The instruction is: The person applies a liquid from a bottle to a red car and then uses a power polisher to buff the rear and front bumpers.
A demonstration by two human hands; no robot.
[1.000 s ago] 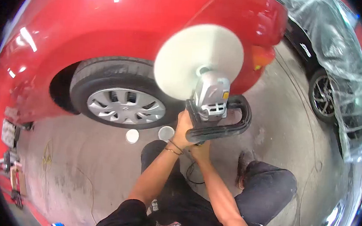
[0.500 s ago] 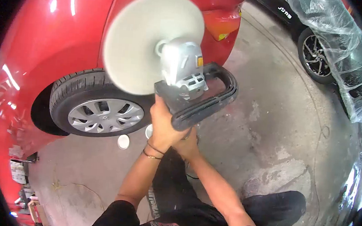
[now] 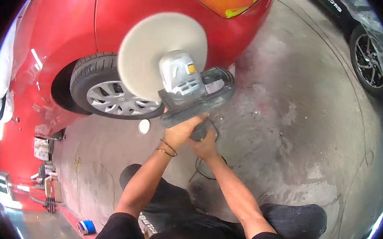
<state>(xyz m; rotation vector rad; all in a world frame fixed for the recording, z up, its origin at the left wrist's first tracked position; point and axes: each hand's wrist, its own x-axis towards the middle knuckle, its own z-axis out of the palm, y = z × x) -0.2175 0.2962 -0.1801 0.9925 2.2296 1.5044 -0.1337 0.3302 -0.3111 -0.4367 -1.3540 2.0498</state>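
Observation:
Both of my hands are closed around a corded-looking polisher (image 3: pixel 181 79) with a silver head and a black loop handle. A large round off-white polishing pad (image 3: pixel 148 41), blurred at its edge, sits on its far side. My left hand (image 3: pixel 182 130) is wrapped at the front, near the black handle, which hides part of its fingers. Just behind, my right hand (image 3: pixel 205 146) grips the dark rear body. The pad overlaps the red car's bumper (image 3: pixel 224 37) and part of the wheel (image 3: pixel 117 99) in this view.
An orange tail light (image 3: pixel 224 1) is above the pad. A small white lid-like disc (image 3: pixel 144 126) lies by the tire. Black cable (image 3: pixel 199 169) trails on the floor below my hands. A dark car wheel (image 3: pixel 368 61) stands at right, plastic sheeting beside it. A blue roll (image 3: pixel 86 227) is at lower left.
My view has shifted, so the car and floor sit differently in it. The polisher has come lower and turned, with both hands still on it.

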